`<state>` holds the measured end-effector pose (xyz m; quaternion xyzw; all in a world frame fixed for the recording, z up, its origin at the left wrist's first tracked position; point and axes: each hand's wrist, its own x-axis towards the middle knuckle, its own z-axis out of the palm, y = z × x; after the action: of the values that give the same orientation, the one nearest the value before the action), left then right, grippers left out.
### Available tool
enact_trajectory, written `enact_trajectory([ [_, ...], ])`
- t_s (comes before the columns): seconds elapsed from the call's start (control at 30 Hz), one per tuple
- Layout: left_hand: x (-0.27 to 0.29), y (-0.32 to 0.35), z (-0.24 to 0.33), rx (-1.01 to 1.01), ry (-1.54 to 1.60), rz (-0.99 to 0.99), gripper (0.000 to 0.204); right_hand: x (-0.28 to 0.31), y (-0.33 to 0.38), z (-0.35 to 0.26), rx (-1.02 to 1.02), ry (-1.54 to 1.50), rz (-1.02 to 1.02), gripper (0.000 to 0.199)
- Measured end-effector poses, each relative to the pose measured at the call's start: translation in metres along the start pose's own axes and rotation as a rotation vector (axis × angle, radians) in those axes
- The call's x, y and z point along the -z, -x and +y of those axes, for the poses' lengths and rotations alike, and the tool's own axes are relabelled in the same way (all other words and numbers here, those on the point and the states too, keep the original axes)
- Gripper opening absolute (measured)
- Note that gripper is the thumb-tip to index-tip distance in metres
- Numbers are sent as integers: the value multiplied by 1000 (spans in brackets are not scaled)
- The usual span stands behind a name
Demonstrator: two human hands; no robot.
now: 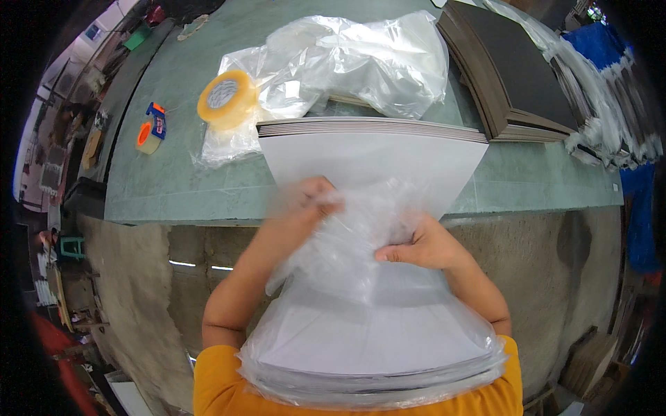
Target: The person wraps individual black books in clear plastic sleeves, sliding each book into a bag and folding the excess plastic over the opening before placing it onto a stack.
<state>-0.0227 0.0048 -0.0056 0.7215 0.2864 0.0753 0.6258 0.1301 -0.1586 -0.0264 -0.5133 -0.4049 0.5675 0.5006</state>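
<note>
While both hands bunch its open mouth, the clear plastic bag (361, 277) sits pulled partway over a stack of white sheets (368, 163). Left hand (312, 201) is blurred, fingers curled into the film at the upper left of the gathered part; grip looks closed on the plastic. Right hand (423, 246) is fisted on the film lower and to the right, thumb pointing inward. Between the two hands the film is crumpled thick, likely so the mouth can be worked along the sheets.

Below the grip, toward the body, the bag is stretched smooth over the near end of the stack, which rests against the orange shirt (215, 381); that end seems propped there so both hands stay free. Beyond the grip, the bare far end of the stack lies on the edge of the green table (180, 173), its layered grey edges showing.

Farther out, up and left of the left hand: a roll of yellowish packing tape (225, 97) standing on loose clear film. Left of that, an orange and blue tape dispenser (151, 130). Straight beyond the stack, a heap of empty clear bags (361, 59). Up and right of the right hand, a pile of dark boards (513, 69), and past it bagged stacks (596, 104) beside blue wrapping. No labels legible.
</note>
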Motion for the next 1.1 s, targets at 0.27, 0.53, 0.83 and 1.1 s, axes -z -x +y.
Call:
enact_trajectory([
  [0.27, -3, 3, -21, 29, 116, -5, 32, -3, -4, -1, 145, -21, 125, 29],
  [0.53, -9, 9, -16, -36, 17, -160, 35, 15, -2, -16, 474, 44, 757, 31],
  [0.83, -17, 6, -16, -239, -66, -95, 20, -8, 5, -11, -30, -178, 189, 40],
  [1.1, -10, 13, -21, -170, -196, -54, 20, 6, 7, -14, -19, -154, 307, 16],
])
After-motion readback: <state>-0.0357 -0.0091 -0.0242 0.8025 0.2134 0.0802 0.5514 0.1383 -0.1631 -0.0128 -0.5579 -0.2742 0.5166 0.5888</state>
